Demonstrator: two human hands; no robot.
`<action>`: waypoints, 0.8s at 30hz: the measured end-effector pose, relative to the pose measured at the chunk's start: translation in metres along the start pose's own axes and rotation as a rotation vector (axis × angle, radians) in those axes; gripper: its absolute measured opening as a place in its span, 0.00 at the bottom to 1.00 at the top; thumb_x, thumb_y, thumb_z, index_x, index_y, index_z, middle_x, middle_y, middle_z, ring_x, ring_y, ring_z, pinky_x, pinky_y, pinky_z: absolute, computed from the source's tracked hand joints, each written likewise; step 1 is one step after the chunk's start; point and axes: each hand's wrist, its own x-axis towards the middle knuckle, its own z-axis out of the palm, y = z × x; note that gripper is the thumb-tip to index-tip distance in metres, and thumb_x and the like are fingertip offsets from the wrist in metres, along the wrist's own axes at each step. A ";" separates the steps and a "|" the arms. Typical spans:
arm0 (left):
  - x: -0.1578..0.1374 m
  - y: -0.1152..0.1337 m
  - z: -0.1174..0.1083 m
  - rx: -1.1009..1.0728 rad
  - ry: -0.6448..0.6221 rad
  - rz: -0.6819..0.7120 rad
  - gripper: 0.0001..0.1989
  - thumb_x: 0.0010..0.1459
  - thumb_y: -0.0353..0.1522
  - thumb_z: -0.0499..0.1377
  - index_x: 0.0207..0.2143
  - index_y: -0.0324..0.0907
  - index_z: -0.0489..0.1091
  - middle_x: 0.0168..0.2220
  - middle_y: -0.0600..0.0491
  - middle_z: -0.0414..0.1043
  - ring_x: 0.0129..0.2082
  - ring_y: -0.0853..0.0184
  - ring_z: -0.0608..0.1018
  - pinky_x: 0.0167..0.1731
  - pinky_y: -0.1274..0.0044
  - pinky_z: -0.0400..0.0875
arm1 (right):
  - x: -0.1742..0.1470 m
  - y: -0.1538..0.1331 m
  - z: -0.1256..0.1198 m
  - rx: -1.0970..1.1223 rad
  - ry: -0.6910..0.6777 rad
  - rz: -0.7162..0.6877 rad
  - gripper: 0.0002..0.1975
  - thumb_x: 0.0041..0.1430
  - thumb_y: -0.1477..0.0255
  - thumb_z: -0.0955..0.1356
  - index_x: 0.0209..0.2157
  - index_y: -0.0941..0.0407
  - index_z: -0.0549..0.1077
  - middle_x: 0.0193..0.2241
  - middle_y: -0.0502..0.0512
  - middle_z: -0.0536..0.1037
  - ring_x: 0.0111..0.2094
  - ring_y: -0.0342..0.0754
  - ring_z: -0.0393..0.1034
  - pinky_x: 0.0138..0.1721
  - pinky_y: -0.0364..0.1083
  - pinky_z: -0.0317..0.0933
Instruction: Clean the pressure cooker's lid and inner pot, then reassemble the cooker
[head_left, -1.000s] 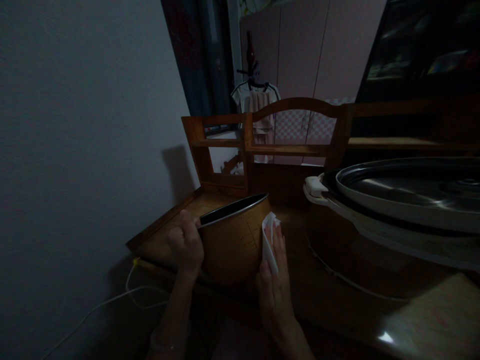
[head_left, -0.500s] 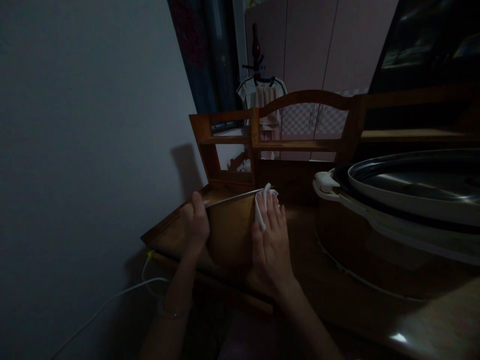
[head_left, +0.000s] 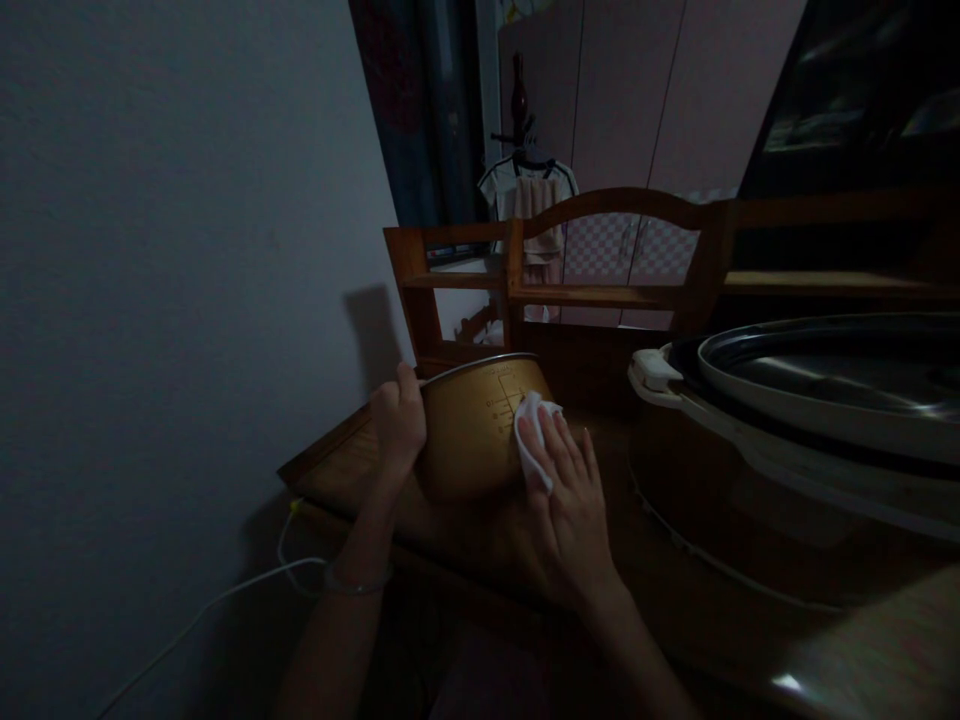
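Circling the left wrist, a thin bracelet (head_left: 360,588) sits nearest. Off to the left, a white cord (head_left: 210,605) trails across and loops up to a small yellow piece (head_left: 295,507) at the front left corner of the surface (head_left: 337,460). The right hand (head_left: 568,490) has its fingers spread and laid flat over a white cloth (head_left: 534,440), which it presses against the side of a golden pot (head_left: 465,430). The left hand (head_left: 399,422) is closed tightly on the pot's rim at the other side, thumb uppermost. The pot shows over the left part of the surface, close to the front left corner. It is tilted, its rim higher toward the right, with dark measuring marks near the cloth; whether its base touches the wood I cannot tell.

A large cooker (head_left: 750,500) stands well to the right, back from the front edge, a lid (head_left: 840,370) on its top and a white latch-like part (head_left: 656,370) facing the pot. Along the back edge rises a wooden rack (head_left: 592,293), its left end by the wall (head_left: 187,250). Beyond it come hanging clothes (head_left: 536,215), a dark curtain (head_left: 420,110) and a pink cabinet (head_left: 615,120).
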 end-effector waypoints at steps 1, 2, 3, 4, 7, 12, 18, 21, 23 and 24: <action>0.000 -0.001 0.000 -0.014 -0.012 0.009 0.32 0.66 0.48 0.43 0.22 0.41 0.75 0.22 0.47 0.75 0.28 0.59 0.77 0.33 0.71 0.65 | 0.003 0.005 -0.001 0.036 0.020 0.050 0.29 0.72 0.72 0.52 0.72 0.46 0.47 0.72 0.49 0.47 0.72 0.54 0.40 0.70 0.65 0.36; -0.001 -0.001 0.001 -0.022 -0.023 0.018 0.32 0.66 0.48 0.44 0.23 0.41 0.76 0.22 0.47 0.75 0.28 0.59 0.77 0.33 0.71 0.65 | 0.008 0.008 -0.001 0.073 0.028 0.088 0.28 0.74 0.71 0.51 0.72 0.46 0.47 0.72 0.48 0.48 0.72 0.52 0.40 0.70 0.64 0.37; -0.001 -0.001 0.001 -0.024 -0.033 0.028 0.32 0.67 0.48 0.44 0.23 0.41 0.77 0.22 0.47 0.76 0.29 0.59 0.78 0.34 0.72 0.65 | 0.013 0.010 -0.001 0.104 0.029 0.112 0.27 0.74 0.71 0.50 0.72 0.45 0.47 0.72 0.47 0.48 0.72 0.51 0.40 0.70 0.63 0.38; -0.003 0.000 0.002 -0.022 -0.042 0.037 0.32 0.67 0.48 0.43 0.24 0.41 0.77 0.23 0.47 0.77 0.29 0.59 0.78 0.34 0.72 0.66 | 0.018 0.010 -0.001 0.123 0.029 0.126 0.27 0.75 0.70 0.50 0.72 0.45 0.46 0.72 0.47 0.48 0.72 0.51 0.39 0.70 0.63 0.38; -0.007 0.003 0.002 -0.009 -0.043 0.050 0.33 0.67 0.49 0.43 0.27 0.40 0.79 0.26 0.47 0.79 0.30 0.59 0.78 0.34 0.72 0.66 | 0.032 -0.001 0.003 0.116 0.039 0.101 0.28 0.75 0.70 0.50 0.72 0.46 0.44 0.72 0.47 0.46 0.73 0.52 0.34 0.71 0.64 0.35; -0.005 0.004 0.002 0.005 -0.058 0.054 0.34 0.67 0.50 0.42 0.24 0.42 0.78 0.22 0.47 0.77 0.26 0.60 0.76 0.31 0.72 0.66 | 0.033 -0.031 0.007 0.035 -0.023 -0.065 0.32 0.70 0.71 0.56 0.73 0.46 0.45 0.72 0.45 0.46 0.73 0.57 0.30 0.71 0.67 0.30; 0.001 0.003 0.003 -0.013 -0.064 0.036 0.31 0.66 0.48 0.44 0.24 0.41 0.77 0.24 0.47 0.77 0.29 0.60 0.77 0.33 0.72 0.66 | -0.008 -0.026 0.012 -0.039 -0.090 -0.231 0.36 0.65 0.69 0.59 0.73 0.52 0.47 0.72 0.51 0.47 0.72 0.63 0.36 0.70 0.69 0.31; 0.000 0.005 0.004 0.000 -0.059 0.036 0.31 0.66 0.47 0.44 0.23 0.40 0.76 0.24 0.47 0.77 0.30 0.59 0.78 0.33 0.72 0.65 | -0.026 -0.009 0.011 -0.038 -0.021 -0.197 0.34 0.66 0.71 0.57 0.72 0.52 0.48 0.72 0.54 0.47 0.72 0.64 0.38 0.69 0.69 0.38; 0.000 0.007 0.004 0.013 -0.062 0.047 0.32 0.66 0.48 0.44 0.21 0.40 0.75 0.22 0.47 0.75 0.29 0.60 0.77 0.32 0.72 0.64 | -0.029 0.002 0.010 0.006 0.040 -0.103 0.32 0.68 0.74 0.55 0.72 0.50 0.48 0.72 0.53 0.45 0.72 0.62 0.38 0.69 0.68 0.41; 0.000 0.008 0.005 0.017 -0.065 0.053 0.32 0.66 0.48 0.44 0.21 0.40 0.75 0.22 0.47 0.75 0.28 0.60 0.77 0.32 0.72 0.64 | -0.027 0.005 0.009 0.048 0.069 -0.048 0.31 0.70 0.74 0.54 0.72 0.49 0.48 0.72 0.52 0.45 0.72 0.60 0.38 0.69 0.68 0.43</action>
